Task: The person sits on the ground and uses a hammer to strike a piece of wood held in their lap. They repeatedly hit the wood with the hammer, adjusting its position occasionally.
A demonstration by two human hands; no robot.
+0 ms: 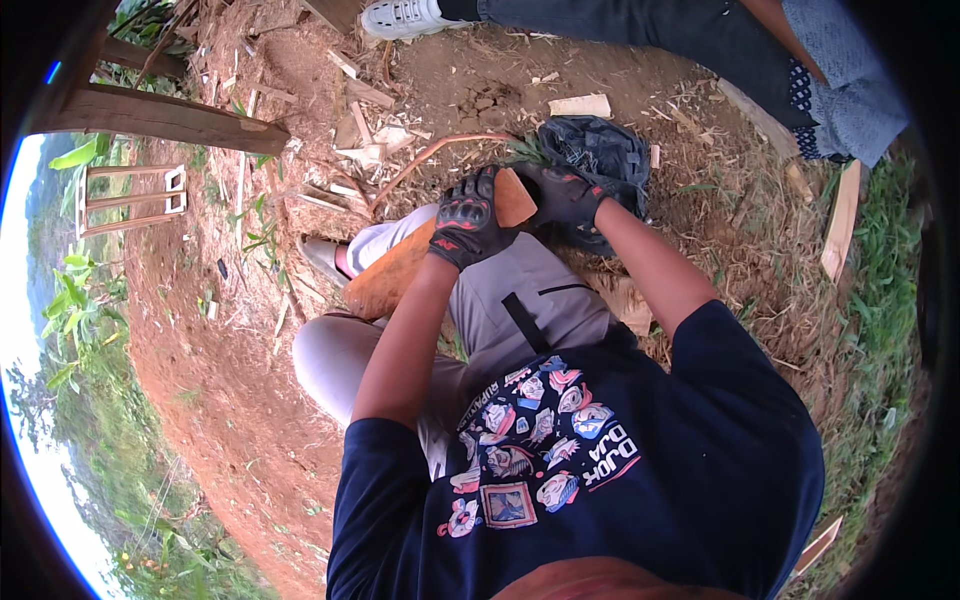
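A long orange-brown piece of wood [395, 268] lies slantwise across my lap, with a paler end [514, 200] near my hands. My left hand [470, 218], in a black glove with red marks, is wrapped over it close to that end. My right hand [565, 195], in a matching glove, closes around the same end from the right. Its fingertips are partly hidden behind the wood. Just beyond my right hand sits a crumpled black plastic bag [610, 150], with some thin stuff inside that I cannot make out.
A curved reddish strip [430, 155] lies on the dirt beyond my hands, among wood chips and offcuts [370, 95]. Another person's leg [640, 25] and white shoe [400, 18] are at the top. A wooden beam [170, 118] juts in at upper left. Grass [880, 290] grows at right.
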